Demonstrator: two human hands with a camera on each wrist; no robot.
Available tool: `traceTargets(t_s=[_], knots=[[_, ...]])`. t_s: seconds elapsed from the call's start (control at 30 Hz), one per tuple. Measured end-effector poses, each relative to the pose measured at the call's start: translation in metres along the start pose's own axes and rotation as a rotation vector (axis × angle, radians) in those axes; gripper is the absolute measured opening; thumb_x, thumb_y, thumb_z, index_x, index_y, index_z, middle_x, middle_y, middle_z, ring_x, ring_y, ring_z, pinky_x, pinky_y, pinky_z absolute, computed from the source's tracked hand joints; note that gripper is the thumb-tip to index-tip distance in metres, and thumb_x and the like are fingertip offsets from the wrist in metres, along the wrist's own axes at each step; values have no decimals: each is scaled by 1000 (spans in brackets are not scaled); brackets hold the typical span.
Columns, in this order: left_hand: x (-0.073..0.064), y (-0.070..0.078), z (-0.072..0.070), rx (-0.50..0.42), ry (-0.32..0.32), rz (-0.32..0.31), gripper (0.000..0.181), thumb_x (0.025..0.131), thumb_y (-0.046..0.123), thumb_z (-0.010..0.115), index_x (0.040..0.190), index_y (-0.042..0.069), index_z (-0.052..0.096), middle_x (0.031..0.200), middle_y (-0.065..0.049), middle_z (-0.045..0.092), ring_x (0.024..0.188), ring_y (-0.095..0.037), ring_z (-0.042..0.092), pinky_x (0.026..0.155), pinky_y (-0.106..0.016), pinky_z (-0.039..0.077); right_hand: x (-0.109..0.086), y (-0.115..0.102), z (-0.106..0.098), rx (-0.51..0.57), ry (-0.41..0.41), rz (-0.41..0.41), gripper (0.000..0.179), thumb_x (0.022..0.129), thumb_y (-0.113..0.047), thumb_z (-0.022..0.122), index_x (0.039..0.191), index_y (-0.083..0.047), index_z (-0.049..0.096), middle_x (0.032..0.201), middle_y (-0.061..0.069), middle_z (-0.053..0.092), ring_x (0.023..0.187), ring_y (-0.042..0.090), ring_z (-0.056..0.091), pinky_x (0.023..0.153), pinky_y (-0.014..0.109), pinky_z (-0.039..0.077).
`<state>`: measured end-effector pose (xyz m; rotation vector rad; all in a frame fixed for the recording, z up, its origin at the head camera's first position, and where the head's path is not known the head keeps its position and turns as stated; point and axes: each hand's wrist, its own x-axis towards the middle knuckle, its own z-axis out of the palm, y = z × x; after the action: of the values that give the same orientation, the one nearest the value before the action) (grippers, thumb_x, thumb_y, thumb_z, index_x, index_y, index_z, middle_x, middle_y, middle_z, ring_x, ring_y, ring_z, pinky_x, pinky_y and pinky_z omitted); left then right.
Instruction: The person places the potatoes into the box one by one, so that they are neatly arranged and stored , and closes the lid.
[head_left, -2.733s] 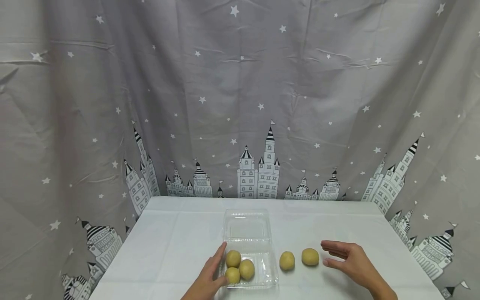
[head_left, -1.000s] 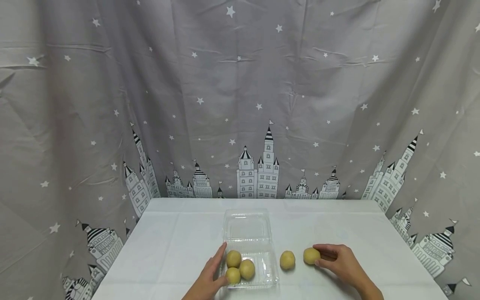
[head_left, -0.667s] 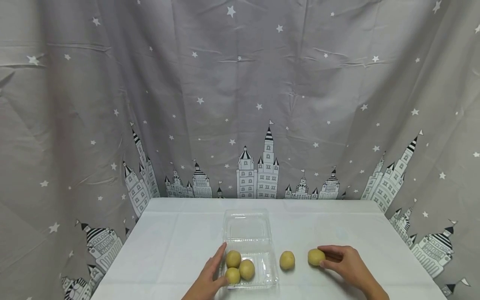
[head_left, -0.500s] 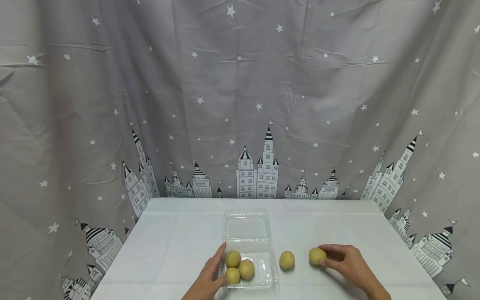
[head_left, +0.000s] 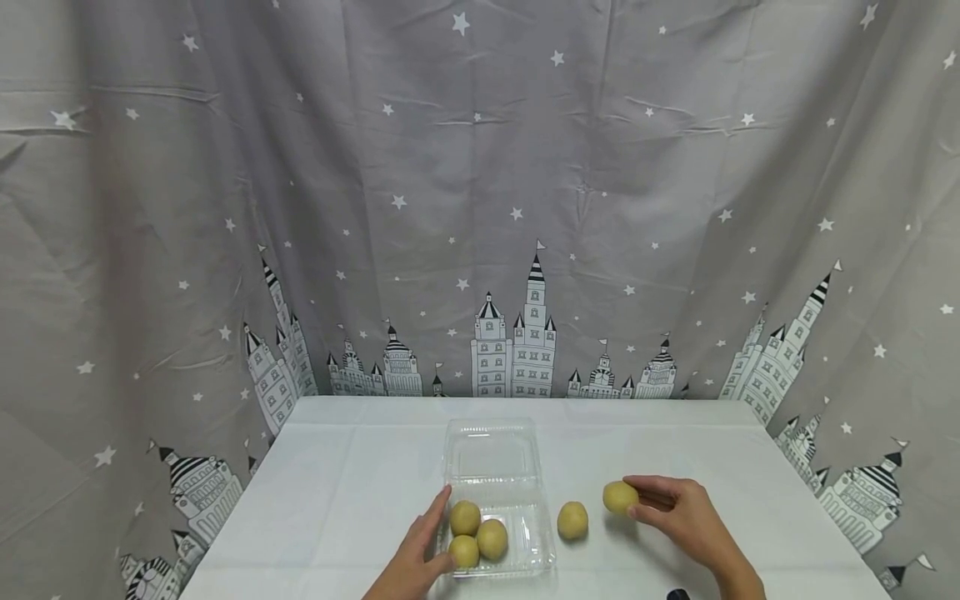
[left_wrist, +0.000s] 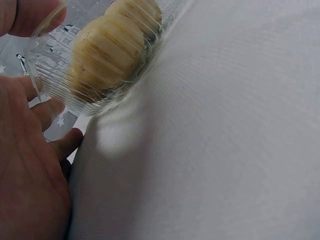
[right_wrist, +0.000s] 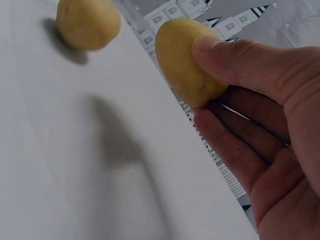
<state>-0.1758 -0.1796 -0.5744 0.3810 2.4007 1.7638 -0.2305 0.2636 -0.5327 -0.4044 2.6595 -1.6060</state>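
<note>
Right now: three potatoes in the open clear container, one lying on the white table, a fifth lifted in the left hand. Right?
Wrong hand: the head view shows the lifted potato in the right hand. The left hand is at the open clear container's edge. The rest stands.

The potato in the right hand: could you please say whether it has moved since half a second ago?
Yes: in the head view, the held potato has shifted up and left against the open container.
</note>
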Motion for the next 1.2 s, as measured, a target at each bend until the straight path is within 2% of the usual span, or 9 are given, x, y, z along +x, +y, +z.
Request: traceTargets(t_s=[0.1,0.27,0.33,0.47,0.6,0.8,0.9,1.07,1.2], knots=[[3,-13,0,-11,12,-7,103,85,16,74,176,14,24,181,-20,19,167,-56,6,137,-40,-16,3,-3,5,18,12,5,49,90,-19,90,132,1,76,130,20,79,112,8,79,94,20,63],[11,-42,-1,-6,14,-16,103,87,19,77,176,27,25,183,-5,20,170,-40,9,113,4,-6,8,-14,15,14,22,23,49,89,-21,90,132,-2,77,131,17,79,116,14,80,96,21,63],[10,-41,0,-1,23,47,102,88,17,76,176,20,26,182,-13,22,169,-46,12,130,-13,-11,9,-18,18,15,22,17,48,89,-21,90,132,-3,78,131,15,79,117,17,80,96,22,63],[5,-37,1,45,36,165,96,92,16,72,175,13,26,179,-24,24,169,-40,19,134,-23,-12,13,-25,27,52,6,-10,47,90,-19,89,132,-2,77,132,16,79,119,24,79,98,25,63],[7,-43,0,59,35,143,96,93,18,73,176,21,25,181,-14,23,170,-24,19,121,-2,-8,19,-34,40,68,-6,-35,46,90,-19,90,131,-3,78,131,15,80,119,27,79,100,27,63],[6,-40,0,58,12,182,96,95,18,70,177,14,20,180,-26,19,165,-56,15,125,-13,-16,30,-45,64,46,-44,-76,44,89,-21,90,129,-6,79,129,13,80,119,27,80,101,29,63],[6,-33,1,58,25,145,96,93,18,72,176,15,24,180,-25,20,164,-56,15,124,-11,-15,34,-49,75,54,-78,-99,42,90,-19,90,129,-6,79,129,13,80,119,29,79,101,30,63],[2,-18,2,28,37,110,96,89,15,72,174,9,27,178,-29,22,163,-61,15,136,-57,-13,39,-54,89,68,-129,-119,40,91,-17,88,128,-6,79,129,13,80,119,30,79,102,33,64],[1,-12,1,44,23,114,96,90,14,71,174,5,25,177,-32,21,162,-62,16,134,-64,-11,40,-56,98,86,-150,-121,40,90,-17,88,128,-6,80,128,12,81,119,30,79,102,39,64]])
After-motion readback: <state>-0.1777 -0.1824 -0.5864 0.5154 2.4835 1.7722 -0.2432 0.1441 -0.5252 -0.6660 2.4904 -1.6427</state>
